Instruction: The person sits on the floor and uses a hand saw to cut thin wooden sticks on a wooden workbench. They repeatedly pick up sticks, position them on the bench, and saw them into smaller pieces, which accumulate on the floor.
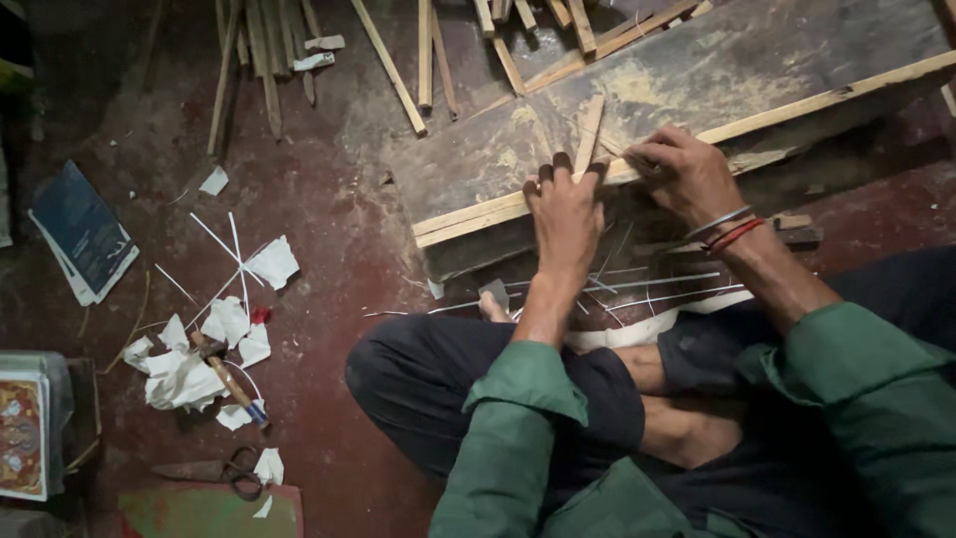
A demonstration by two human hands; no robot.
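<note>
**A:** Where is the work sitting?

**B:** On the weathered board (pixel 697 80), toward one o'clock from the person's crossed legs. A long pale strip (pixel 797 105) lies slantwise over it, running from about nine o'clock up to two o'clock.

**A:** And the hands?

**B:** The left hand (pixel 566 214) bends its fingers over the strip and pins it to the board. A short stick (pixel 590 128) stands up at twelve o'clock from those fingertips; I cannot tell whether it is pinched between them. The right hand (pixel 685 171) is clenched just at three o'clock of the left, knuckles down on the strip. Whatever it holds is hidden.

**A:** Which step, by your reckoning?

**B:** Trimming or splitting at the strip, I judge — thin slivers (pixel 637 284) lie by the knees. Any further stroke calls for the left fingers to stay clear of the right hand's line, since the two hands nearly touch.

**A:** Edges, and room?

**B:** The board's near edge drops off right under the left palm, so there is little support there. To twelve o'clock, loose sticks (pixel 269 50) crowd the floor. The nine o'clock side is freer — only paper scraps (pixel 179 379), a hammer (pixel 224 374), scissors (pixel 214 468) and a dark book (pixel 80 234), all well apart from the hands.
</note>
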